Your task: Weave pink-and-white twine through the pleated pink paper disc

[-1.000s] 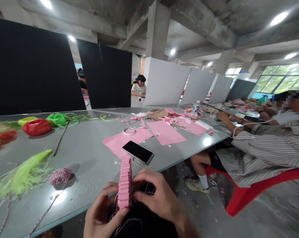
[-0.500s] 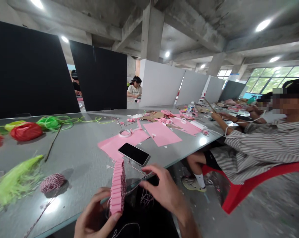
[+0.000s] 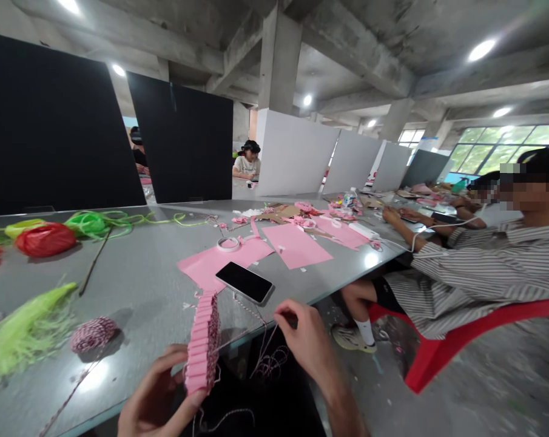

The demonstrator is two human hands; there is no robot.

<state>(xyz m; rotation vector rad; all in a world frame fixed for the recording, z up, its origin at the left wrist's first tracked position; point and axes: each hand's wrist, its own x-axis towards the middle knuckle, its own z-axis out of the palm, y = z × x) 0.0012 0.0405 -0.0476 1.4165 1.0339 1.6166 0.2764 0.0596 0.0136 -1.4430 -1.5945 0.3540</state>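
My left hand (image 3: pixel 162 391) grips a pleated strip of pink paper (image 3: pixel 202 349) near its lower end, standing it upright by the table's front edge. Red-and-white twine runs along the strip's right side. My right hand (image 3: pixel 308 343) is closed, thumb and forefinger pinching the twine (image 3: pixel 270 331), which stretches from the strip. A loose tangle of twine (image 3: pixel 274 362) hangs below the right hand over my dark lap. Just beyond the strip lies a phone (image 3: pixel 244 281) with a black screen. A ball of the same twine (image 3: pixel 93 334) rests to the left.
Pink sheets (image 3: pixel 296 246) and a roll of white tape (image 3: pixel 228 244) lie past the phone. Red cord (image 3: pixel 45 239), green cord (image 3: pixel 88 224), a thin stick (image 3: pixel 94 264) and yellow-green fringe (image 3: pixel 33 331) occupy the left. A co-worker in a striped shirt (image 3: pixel 474 267) sits at right on a red chair (image 3: pixel 465 343).
My left hand and the pleated strip have shifted slightly left. The right hand has moved a little right, drawing the twine away from the strip, and its fingers have closed together.
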